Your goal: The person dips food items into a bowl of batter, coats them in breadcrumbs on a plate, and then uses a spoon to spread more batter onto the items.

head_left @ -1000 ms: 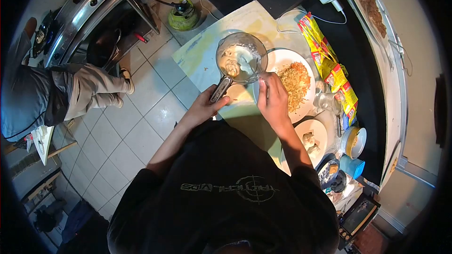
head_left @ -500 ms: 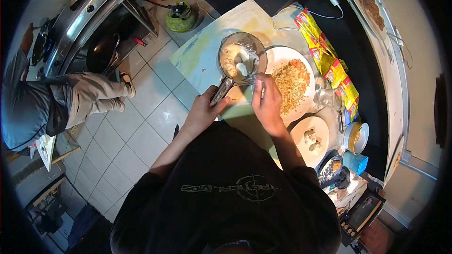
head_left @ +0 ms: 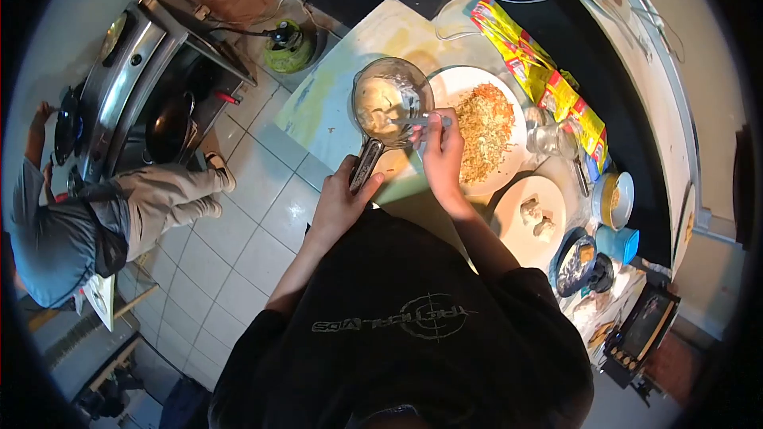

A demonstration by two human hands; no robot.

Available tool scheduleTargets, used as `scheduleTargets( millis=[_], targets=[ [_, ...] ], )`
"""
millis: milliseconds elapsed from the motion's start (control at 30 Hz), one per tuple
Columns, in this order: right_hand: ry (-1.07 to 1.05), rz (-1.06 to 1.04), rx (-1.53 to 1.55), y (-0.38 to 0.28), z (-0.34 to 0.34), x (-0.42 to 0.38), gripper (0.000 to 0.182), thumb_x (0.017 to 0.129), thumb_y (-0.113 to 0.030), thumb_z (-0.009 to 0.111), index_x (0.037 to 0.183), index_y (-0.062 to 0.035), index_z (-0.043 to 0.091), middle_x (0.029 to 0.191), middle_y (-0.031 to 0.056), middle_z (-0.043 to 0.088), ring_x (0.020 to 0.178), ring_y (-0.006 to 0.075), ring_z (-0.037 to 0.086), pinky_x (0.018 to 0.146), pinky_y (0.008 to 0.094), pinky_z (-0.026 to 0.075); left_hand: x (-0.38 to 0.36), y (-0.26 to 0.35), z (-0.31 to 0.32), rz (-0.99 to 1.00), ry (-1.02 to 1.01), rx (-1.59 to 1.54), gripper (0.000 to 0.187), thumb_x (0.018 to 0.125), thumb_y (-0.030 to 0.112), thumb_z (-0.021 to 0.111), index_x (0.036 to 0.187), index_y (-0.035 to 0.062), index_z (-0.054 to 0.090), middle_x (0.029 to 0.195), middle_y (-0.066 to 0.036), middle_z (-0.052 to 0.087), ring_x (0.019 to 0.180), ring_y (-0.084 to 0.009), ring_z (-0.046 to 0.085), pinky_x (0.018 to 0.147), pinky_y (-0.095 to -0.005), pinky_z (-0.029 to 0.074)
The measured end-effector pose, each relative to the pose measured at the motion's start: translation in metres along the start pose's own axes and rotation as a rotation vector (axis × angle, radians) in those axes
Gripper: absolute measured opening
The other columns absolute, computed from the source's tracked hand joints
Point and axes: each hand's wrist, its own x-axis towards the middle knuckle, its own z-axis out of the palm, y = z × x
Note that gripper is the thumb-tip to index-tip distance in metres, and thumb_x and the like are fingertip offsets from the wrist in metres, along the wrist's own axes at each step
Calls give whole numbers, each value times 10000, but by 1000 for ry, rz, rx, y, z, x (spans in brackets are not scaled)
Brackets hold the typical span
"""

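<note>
My left hand (head_left: 343, 191) is wrapped round the dark handle of a small saucepan (head_left: 423, 79), which is over the near left part of the table. Pale, thick batter (head_left: 378, 103) lies in the pan and smears its inner wall. My right hand (head_left: 442, 147) pinches a grey metal spoon (head_left: 417, 121) at the pan's right side, its far end inside the pan over the batter. Right beside this hand is a large white plate (head_left: 457, 79) heaped with orange-brown crumbly flakes (head_left: 486, 131). Closer to my body, a smaller plate (head_left: 520, 230) bears two whitish coated lumps (head_left: 536, 218).
Yellow-red packets (head_left: 524, 56), a glass jar (head_left: 552, 140), bowls (head_left: 624, 199) and a blue container (head_left: 618, 245) line the table's right side. On the left, another person (head_left: 71, 222) stands at a stove (head_left: 127, 71). A green gas cylinder (head_left: 288, 52) stands behind the table.
My right hand has swung the spoon from steep to nearly level across the pan's right side. My left hand keeps its grip. The camera view has shifted slightly.
</note>
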Motion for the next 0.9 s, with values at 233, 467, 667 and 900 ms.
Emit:
scheduleTargets(
  millis=[233,467,667,900],
  targets=[
    [-8,131,320,19,-9,12,190,1043,-184,410,1009,-6,468,805,125,600,661,169,579,617,295,499,4,-8,1,28,30,37,445,886,372,693,998,-38,563,632,-137,583,539,-163,484,531,-340,416],
    [31,-16,-75,-2,-8,8,197,1037,-165,430,962,2,504,740,78,605,648,126,584,614,263,490,2,-10,2,16,46,-47,428,883,371,700,951,-28,562,607,-93,532,559,-122,444,519,-319,387],
    [4,-117,-42,8,4,2,167,1030,-151,437,985,-5,505,714,78,614,580,120,586,545,266,488,1,-16,3,-10,37,-54,433,879,376,705,924,-26,552,603,-86,520,555,-121,414,506,-320,371],
    [-36,152,271,17,-10,16,207,1039,-165,417,989,22,491,809,144,619,669,180,608,630,310,535,-1,-4,2,-4,15,0,434,876,373,709,896,-25,536,596,-84,509,554,-116,407,504,-318,365]
  ],
)
